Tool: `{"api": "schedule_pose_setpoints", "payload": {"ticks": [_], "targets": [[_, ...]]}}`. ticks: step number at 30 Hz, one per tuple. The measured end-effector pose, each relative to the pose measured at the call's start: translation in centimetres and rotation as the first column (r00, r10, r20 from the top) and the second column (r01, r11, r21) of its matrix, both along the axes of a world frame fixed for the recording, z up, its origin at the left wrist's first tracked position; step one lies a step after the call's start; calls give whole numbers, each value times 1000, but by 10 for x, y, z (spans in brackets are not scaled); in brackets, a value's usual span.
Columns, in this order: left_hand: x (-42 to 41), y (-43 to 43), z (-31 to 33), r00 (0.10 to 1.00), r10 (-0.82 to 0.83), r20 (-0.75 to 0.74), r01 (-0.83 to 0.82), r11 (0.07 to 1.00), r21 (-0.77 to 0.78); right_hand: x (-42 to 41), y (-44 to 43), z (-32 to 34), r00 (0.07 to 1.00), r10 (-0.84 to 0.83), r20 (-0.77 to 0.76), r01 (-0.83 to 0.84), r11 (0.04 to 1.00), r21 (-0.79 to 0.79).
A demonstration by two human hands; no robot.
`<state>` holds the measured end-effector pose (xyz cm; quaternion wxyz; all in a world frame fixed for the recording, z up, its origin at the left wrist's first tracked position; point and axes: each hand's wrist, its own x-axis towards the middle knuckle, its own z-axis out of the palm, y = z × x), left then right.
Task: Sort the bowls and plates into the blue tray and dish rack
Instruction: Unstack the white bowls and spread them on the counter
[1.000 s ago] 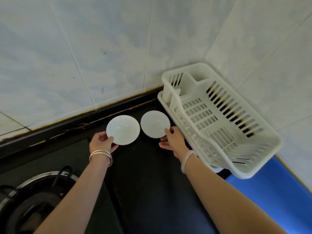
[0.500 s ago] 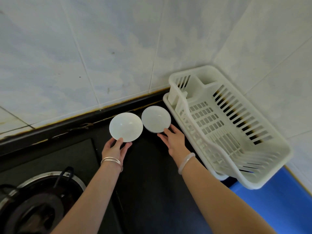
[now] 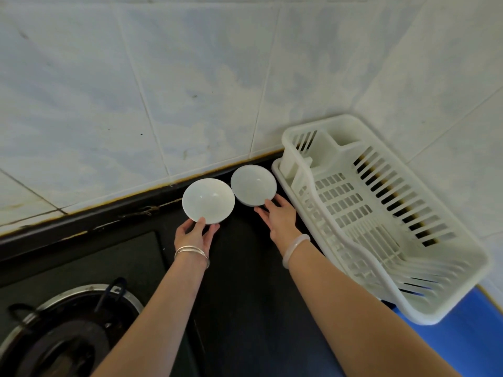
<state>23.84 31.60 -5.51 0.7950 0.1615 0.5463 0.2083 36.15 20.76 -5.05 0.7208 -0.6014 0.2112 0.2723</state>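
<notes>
Two white bowls sit side by side on the black counter near the tiled wall. My left hand [image 3: 194, 234] pinches the near rim of the left bowl [image 3: 208, 200], thumb on top. My right hand [image 3: 280, 217] rests against the near edge of the right bowl [image 3: 253, 185], fingers spread along its side. A white plastic dish rack [image 3: 381, 213] stands empty just right of the right bowl. A strip of the blue tray [image 3: 468, 338] shows under the rack's near end at the lower right.
A gas burner with a metal ring [image 3: 68, 330] lies at the lower left. Tiled walls [image 3: 190, 91] close off the back and right sides. The black counter [image 3: 245, 295] runs between my forearms.
Both hands have slid to the near edges of the bowls; the left hand moved from the bowl's left side to its front rim. The view has shifted upward and left.
</notes>
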Motion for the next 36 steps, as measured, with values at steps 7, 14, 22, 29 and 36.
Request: {"api": "schedule_pose_setpoints", "payload": {"ticks": [7,14,22,29,36], "targets": [[1,-4,2,999,-7,-44,10,998,56,-2,-7,7,992,124,-22,-124,992,-8],[-6,-19,6,977,-169,-130,201,933,298,-12,-29,24,910,411,50,-393,896,-206],[-66,-101,23,588,-628,-510,800,359,481,-60,-119,57,835,528,153,-431,801,-415],[-122,-208,49,283,-672,-684,814,-209,542,-133,-239,90,761,641,105,-429,618,-659],[-167,-302,41,45,-684,-728,760,-450,469,-224,-353,96,746,662,-77,-333,271,-903]]}}
